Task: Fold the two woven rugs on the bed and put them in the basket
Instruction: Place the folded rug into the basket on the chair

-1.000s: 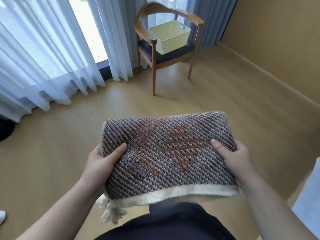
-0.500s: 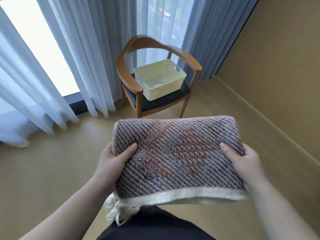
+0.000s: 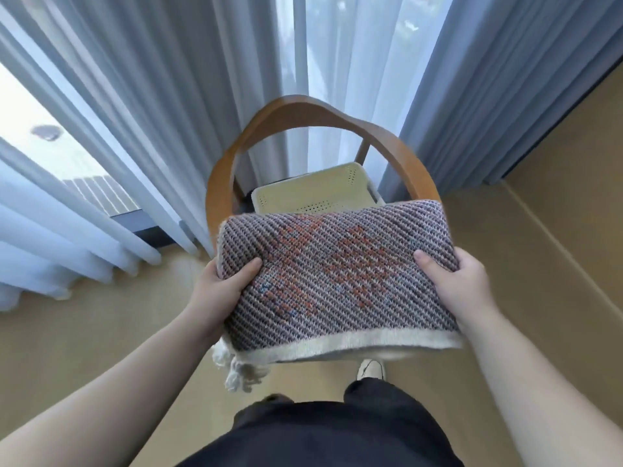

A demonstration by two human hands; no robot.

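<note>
Two hands [image 3: 340, 291] around folded rug [image 3: 337, 281], long axis left-right.

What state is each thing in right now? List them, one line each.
Folded rug: folded into a thick pad, held off the floor in front of the chair.
Left hand: grips the rug's left edge, thumb on top.
Right hand: grips the rug's right edge, thumb on top.
Basket: upright on the chair seat, partly hidden by the rug; the visible part holds nothing.
Chair: upright before the curtains.
Curtains: drawn, hanging to the floor.
</note>
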